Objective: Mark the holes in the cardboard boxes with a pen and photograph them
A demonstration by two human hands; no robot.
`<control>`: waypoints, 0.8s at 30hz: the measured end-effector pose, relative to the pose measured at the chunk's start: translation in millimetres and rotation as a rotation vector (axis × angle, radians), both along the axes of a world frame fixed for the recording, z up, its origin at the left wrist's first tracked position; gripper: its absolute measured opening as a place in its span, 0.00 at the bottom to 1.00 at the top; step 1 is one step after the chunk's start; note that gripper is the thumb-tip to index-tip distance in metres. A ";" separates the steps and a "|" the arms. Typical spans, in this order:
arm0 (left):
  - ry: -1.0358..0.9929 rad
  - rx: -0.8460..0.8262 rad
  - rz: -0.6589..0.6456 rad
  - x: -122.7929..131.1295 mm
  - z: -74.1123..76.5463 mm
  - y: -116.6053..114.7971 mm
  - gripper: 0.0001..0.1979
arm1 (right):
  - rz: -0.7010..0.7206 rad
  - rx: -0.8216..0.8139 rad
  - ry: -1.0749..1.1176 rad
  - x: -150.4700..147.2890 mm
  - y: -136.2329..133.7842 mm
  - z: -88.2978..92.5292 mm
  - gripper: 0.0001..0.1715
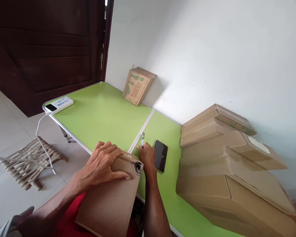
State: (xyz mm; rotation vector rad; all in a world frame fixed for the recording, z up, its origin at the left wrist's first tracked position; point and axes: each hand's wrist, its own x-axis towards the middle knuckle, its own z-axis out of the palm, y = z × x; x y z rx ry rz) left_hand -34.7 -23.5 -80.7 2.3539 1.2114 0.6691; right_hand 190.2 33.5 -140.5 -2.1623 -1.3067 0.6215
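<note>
A brown cardboard box (111,200) stands tilted at the table's near edge, close to my body. My left hand (105,161) grips its upper end, fingers over the far edge and thumb flat on the face. At the box's upper right corner is a dark, ragged-looking patch (137,167); whether it is a hole or a scribble I cannot tell. Just beyond that corner, my right hand (147,155) is closed around a slim pen (142,138), whose clear and dark end points up. A black-screened phone (160,155) lies right of that hand.
Several cardboard boxes (207,187) are stacked on the right of the green table (96,112). A printed box (138,86) leans against the wall. A white device (60,105) with a cable (40,123) sits at the left corner. A woven stool (32,161) stands on the floor.
</note>
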 end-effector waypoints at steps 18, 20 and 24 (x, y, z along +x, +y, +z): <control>0.019 0.026 -0.016 -1.0 -3.7 4.1 0.28 | -0.291 -0.250 -0.230 47.5 -45.3 1.1 0.50; 0.017 0.015 -0.015 -0.9 -2.8 4.1 0.28 | -0.308 -0.235 -0.154 55.1 -40.8 -1.4 0.56; 0.032 0.011 -0.011 -1.8 -3.3 4.0 0.28 | -0.335 -0.142 0.072 68.2 -38.6 -8.9 0.46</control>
